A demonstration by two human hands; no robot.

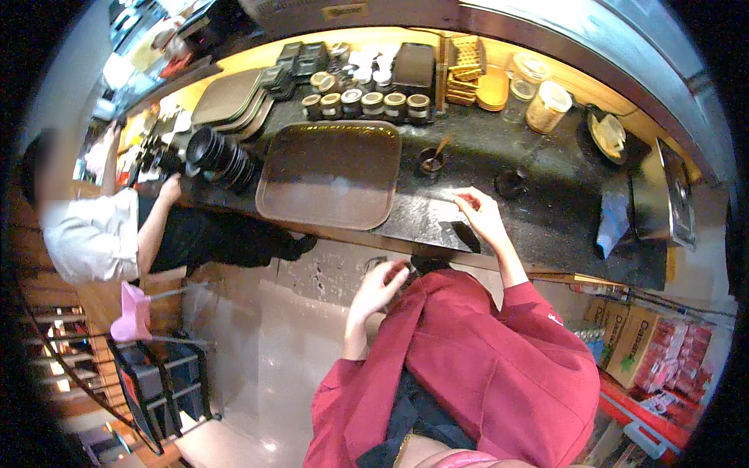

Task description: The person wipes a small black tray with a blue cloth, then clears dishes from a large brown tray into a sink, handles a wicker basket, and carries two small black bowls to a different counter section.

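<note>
Over the front part of the black counter (550,234) is my right hand (477,210), its fingers loosely bent and no object visible in it. My left hand (383,284) hangs below the counter's front edge, fingers apart, near my red garment. A brown serving tray (330,175) lies on the counter ahead and to the left of my hands. Beyond my right hand stands a small dark cup (432,162) with a wooden spoon in it. A small dark round dish (512,182) sits to the right of that cup.
Stacked trays (228,99), black bowls (219,155) and lidded jars (373,104) stand left and behind. Orange plates (491,89), a tub (548,107) and a blue cloth (612,222) are at right. Another person (93,234) stands at the counter's left; a black wheeled cart (164,380) is behind them.
</note>
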